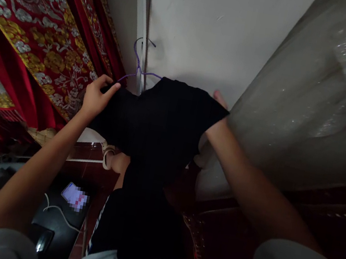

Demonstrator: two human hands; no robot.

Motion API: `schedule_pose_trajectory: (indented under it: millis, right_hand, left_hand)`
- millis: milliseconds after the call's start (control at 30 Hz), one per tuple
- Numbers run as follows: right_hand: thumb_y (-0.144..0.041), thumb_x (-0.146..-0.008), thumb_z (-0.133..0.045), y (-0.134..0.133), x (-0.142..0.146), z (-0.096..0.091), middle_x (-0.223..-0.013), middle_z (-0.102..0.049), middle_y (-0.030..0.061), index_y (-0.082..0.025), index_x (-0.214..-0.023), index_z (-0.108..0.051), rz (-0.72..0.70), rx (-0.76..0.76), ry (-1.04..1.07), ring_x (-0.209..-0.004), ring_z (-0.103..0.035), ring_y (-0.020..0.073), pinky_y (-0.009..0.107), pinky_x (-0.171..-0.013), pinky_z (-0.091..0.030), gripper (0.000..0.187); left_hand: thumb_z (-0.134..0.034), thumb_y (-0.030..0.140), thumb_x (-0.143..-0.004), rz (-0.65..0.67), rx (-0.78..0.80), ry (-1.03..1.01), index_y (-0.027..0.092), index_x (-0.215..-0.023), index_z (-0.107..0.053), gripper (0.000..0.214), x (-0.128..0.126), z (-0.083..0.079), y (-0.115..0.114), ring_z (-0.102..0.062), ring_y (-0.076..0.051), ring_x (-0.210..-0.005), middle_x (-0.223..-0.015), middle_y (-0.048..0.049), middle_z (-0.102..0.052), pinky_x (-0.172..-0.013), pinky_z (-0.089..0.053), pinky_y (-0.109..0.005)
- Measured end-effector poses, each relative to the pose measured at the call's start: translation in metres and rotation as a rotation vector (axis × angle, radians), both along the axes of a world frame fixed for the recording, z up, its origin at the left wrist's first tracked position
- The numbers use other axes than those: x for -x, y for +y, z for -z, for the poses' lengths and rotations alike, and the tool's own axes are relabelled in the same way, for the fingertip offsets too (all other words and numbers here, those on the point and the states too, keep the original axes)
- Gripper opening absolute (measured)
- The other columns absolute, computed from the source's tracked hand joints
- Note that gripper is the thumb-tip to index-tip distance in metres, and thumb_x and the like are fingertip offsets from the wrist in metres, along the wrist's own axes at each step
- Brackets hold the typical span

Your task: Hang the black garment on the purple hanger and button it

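A black short-sleeved T-shirt (163,123) hangs spread in front of me on a purple wire hanger (138,69). The hanger's hook and part of its shoulders show above the neckline. My left hand (98,95) is closed on the shirt's left shoulder, thumb on top, close to the hanger's end. At the right sleeve, my right hand (220,100) is mostly hidden behind the black cloth. Only a stretched finger shows above the sleeve edge, so its grip cannot be made out. The lower part of the shirt falls over my lap and blends with dark shorts.
Red embroidered cloths (42,35) hang at the left. A white panel (224,27) stands ahead, and clear plastic sheeting (324,107) covers something on the right. At lower left, a lit phone (74,196) and a pale cable (61,211) lie on a black surface.
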State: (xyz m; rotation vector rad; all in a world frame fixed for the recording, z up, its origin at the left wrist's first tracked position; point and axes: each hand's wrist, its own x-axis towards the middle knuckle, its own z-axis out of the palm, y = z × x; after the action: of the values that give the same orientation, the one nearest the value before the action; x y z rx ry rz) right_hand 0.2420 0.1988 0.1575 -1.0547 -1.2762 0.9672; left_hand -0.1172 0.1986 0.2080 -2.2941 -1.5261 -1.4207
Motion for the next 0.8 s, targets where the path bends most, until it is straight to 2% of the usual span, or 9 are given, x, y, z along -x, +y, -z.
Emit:
schedule_pose_trajectory:
  millis: [100, 200, 300, 400, 467, 500, 600, 667, 800]
  right_hand:
    - [-0.054, -0.106, 0.005, -0.001, -0.002, -0.033, -0.1, -0.074, 0.0114, -0.018, -0.116, -0.071, -0.073, -0.01, 0.169, -0.101, -0.071, 0.024, 0.043, -0.088, -0.057, 0.084]
    - [-0.047, -0.107, 0.005, -0.011, 0.014, -0.066, -0.101, -0.075, 0.0095, -0.021, -0.117, -0.071, -0.095, -0.085, 0.216, -0.106, -0.071, 0.0214, 0.041, -0.09, -0.056, 0.081]
    - [-0.059, -0.106, 0.0, -0.029, 0.034, -0.075, -0.098, -0.075, 0.0088, -0.019, -0.113, -0.072, -0.3, -0.018, 0.082, -0.104, -0.072, 0.0226, 0.041, -0.089, -0.057, 0.083]
    - [-0.062, -0.101, -0.045, -0.04, 0.049, -0.054, -0.095, -0.076, 0.0101, -0.014, -0.108, -0.073, -0.581, -0.021, -0.271, -0.099, -0.072, 0.0267, 0.046, -0.092, -0.058, 0.056]
    - [-0.039, -0.089, -0.071, -0.039, 0.06, -0.029, -0.112, -0.076, 0.011, -0.017, -0.116, -0.073, -0.54, -0.194, -0.532, -0.111, -0.07, 0.0304, 0.05, -0.105, -0.053, 0.035]
    - [-0.029, -0.083, -0.077, -0.036, 0.067, -0.016, -0.128, -0.072, 0.0118, -0.019, -0.127, -0.069, -0.47, -0.287, -0.634, -0.123, -0.065, 0.0327, 0.051, -0.112, -0.048, 0.045]
    - [-0.025, -0.071, -0.084, -0.025, 0.095, 0.021, -0.167, -0.033, 0.0172, -0.021, -0.161, -0.034, -0.24, -0.418, -0.813, -0.155, -0.033, 0.0399, 0.06, -0.123, -0.035, 0.103]
    - [-0.036, -0.069, -0.087, -0.02, 0.113, 0.039, -0.172, -0.014, 0.0217, -0.018, -0.167, -0.012, -0.144, -0.486, -0.883, -0.16, -0.016, 0.0442, 0.067, -0.124, -0.027, 0.125]
    - [-0.034, -0.085, -0.068, -0.017, 0.121, 0.05, -0.157, -0.042, 0.019, -0.019, -0.159, -0.027, 0.008, -0.761, -0.874, -0.153, -0.032, 0.0367, 0.061, -0.127, -0.024, 0.086]
  left_hand:
    - [-0.069, 0.041, -0.09, -0.031, 0.06, 0.005, 0.018, -0.088, -0.07, 0.023, -0.001, -0.005, 0.009, -0.066, -0.021, -0.088, -0.087, -0.0044, -0.072, -0.088, -0.052, -0.033]
    - [-0.065, 0.026, -0.089, -0.08, 0.078, 0.014, 0.016, -0.086, -0.07, 0.011, 0.005, -0.012, 0.021, -0.065, -0.019, -0.085, -0.083, -0.0036, -0.071, -0.087, -0.051, -0.033]
    - [-0.053, 0.011, -0.089, -0.046, 0.088, 0.007, 0.013, -0.088, -0.069, 0.017, 0.015, -0.018, 0.022, -0.064, -0.015, -0.088, -0.084, -0.0016, -0.07, -0.089, -0.049, -0.03]
    - [-0.048, 0.011, -0.091, 0.129, 0.172, -0.038, 0.012, -0.075, -0.066, 0.023, 0.021, -0.018, 0.007, -0.066, -0.014, -0.086, -0.078, -0.0025, -0.069, -0.085, -0.052, -0.028]
    - [-0.054, 0.017, -0.091, 0.32, 0.197, -0.049, 0.013, -0.067, -0.065, 0.026, 0.016, -0.016, -0.007, -0.07, -0.016, -0.086, -0.08, -0.0059, -0.072, -0.084, -0.054, -0.029]
    - [-0.058, 0.02, -0.091, 0.412, 0.194, -0.045, 0.014, -0.066, -0.067, 0.027, 0.011, -0.015, -0.016, -0.071, -0.017, -0.088, -0.084, -0.0079, -0.074, -0.084, -0.055, -0.029]
    - [-0.068, 0.029, -0.091, 0.613, 0.174, -0.05, 0.015, -0.071, -0.073, 0.025, -0.016, -0.011, -0.039, -0.072, -0.019, -0.092, -0.095, -0.0115, -0.076, -0.085, -0.056, -0.03]
    - [-0.074, 0.031, -0.09, 0.719, 0.193, -0.117, 0.015, -0.081, -0.076, 0.019, -0.038, -0.009, -0.051, -0.072, -0.02, -0.096, -0.1, -0.0118, -0.076, -0.088, -0.057, -0.031]
    - [-0.087, 0.027, -0.08, 0.86, 0.324, -0.324, 0.018, -0.109, -0.075, 0.032, -0.057, -0.006, -0.061, -0.069, -0.026, -0.119, -0.119, -0.0107, -0.073, -0.106, -0.054, -0.039]
